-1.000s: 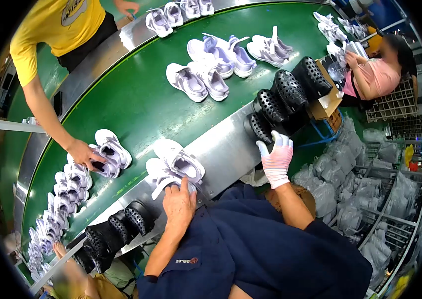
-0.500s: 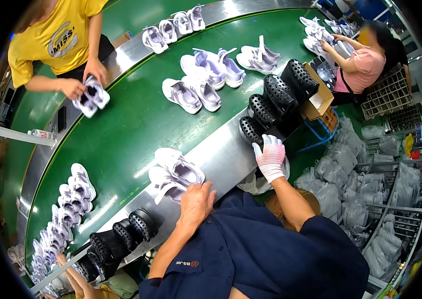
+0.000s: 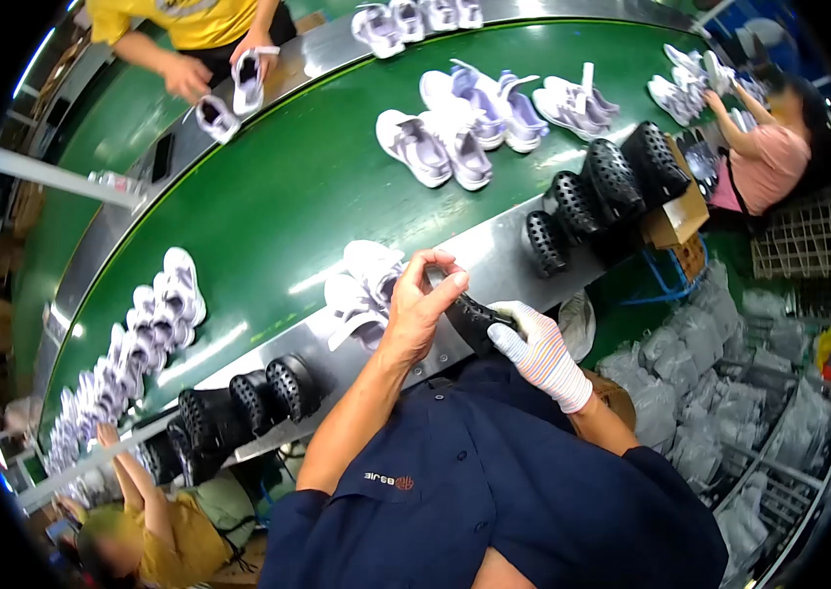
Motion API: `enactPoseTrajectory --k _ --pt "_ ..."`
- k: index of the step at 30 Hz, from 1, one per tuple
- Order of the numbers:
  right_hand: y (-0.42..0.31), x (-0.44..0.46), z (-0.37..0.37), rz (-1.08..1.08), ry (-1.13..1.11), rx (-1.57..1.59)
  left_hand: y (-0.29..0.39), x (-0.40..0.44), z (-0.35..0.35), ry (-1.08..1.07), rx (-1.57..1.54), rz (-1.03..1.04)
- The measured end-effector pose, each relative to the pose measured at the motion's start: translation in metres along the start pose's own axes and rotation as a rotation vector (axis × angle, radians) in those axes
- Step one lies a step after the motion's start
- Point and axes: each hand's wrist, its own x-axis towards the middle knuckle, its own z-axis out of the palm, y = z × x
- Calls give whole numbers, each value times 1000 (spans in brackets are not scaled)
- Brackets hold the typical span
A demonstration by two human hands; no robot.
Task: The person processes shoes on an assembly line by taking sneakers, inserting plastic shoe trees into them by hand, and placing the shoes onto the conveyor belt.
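Observation:
My right hand (image 3: 545,355), in a striped glove, grips a black perforated shoe form (image 3: 474,320) in front of my chest. My bare left hand (image 3: 422,306) is at the form's other end, thumb and forefinger curved towards each other; whether it touches the form is hard to tell. Just behind and left of my left hand, a pair of white shoes (image 3: 357,294) rests at the metal ledge (image 3: 479,250), partly hidden by that hand. More black forms (image 3: 546,242) stand on the ledge to the right, and others (image 3: 290,388) to the left.
A green conveyor (image 3: 268,216) carries several white shoes (image 3: 440,147) and a long row of them (image 3: 175,299) at left. Across it a person in yellow (image 3: 194,25) handles two shoes. A person in pink (image 3: 769,167) sits at right, another person (image 3: 165,530) at lower left. Bagged items (image 3: 690,344) fill racks.
A black form has come off the right group into my right hand and moved left to my chest. My left hand has lifted from the white shoes. The person across has separated two shoes.

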Motion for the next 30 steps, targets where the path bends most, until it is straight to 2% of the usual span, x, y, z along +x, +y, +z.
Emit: enactPoseTrajectory --k 2,4,6,7,8,10,11,13,14,15,16,17,18,20,21,22,24,25,26,28,29,30 --pt "7 2 5 2 -153 -217 -6 -8 -6 21 1 -94" --pt "6 7 12 48 -194 -140 -10 -14 -19 48 -35 -142" --pt "13 12 22 129 -237 -152 -14 -17 -36 141 554 42" --pt "21 17 29 166 -251 -179 0 -21 -35 254 841 158" --pt "27 23 34 162 -256 -179 4 -18 -49 373 1184 433" --pt "36 34 43 102 -361 -331 8 -6 -71 435 1470 468" --pt "38 43 48 82 -409 -399 5 3 -80 443 1468 463" --pt "28 66 52 78 -519 -609 -5 28 -98 73 1708 -4" --pt "29 77 56 75 -558 -707 -12 39 -104 80 1706 0" --pt "6 85 56 151 -566 -794 -21 48 -109 -16 1609 13" --pt "7 91 57 136 -525 -847 -24 56 -108 -112 1508 25" --pt "12 96 63 109 -484 -885 -31 64 -104 -153 1543 13" --pt "21 98 71 84 -442 -923 -35 70 -96 -156 1537 14" --pt "72 104 103 44 -314 -998 -41 82 -80 -269 1414 197" --pt "74 105 105 86 -314 -932 -43 85 -73 -288 1412 103" --pt "77 102 104 81 -320 -937 -48 83 -75 -280 1408 102" --pt "82 92 95 -20 -213 -823 -61 71 -80 -14 1264 282" --pt "76 83 86 -5 -150 -725 -62 58 -81 90 1230 420" --pt "85 84 82 -9 -156 -731 -63 48 -76 98 1226 420" --pt "117 82 85 -123 131 -696 -60 25 -64 297 1076 57" --pt "133 89 90 -152 162 -599 -61 24 -65 213 984 -149" --pt "132 97 90 -156 155 -596 -68 25 -64 221 983 -152"
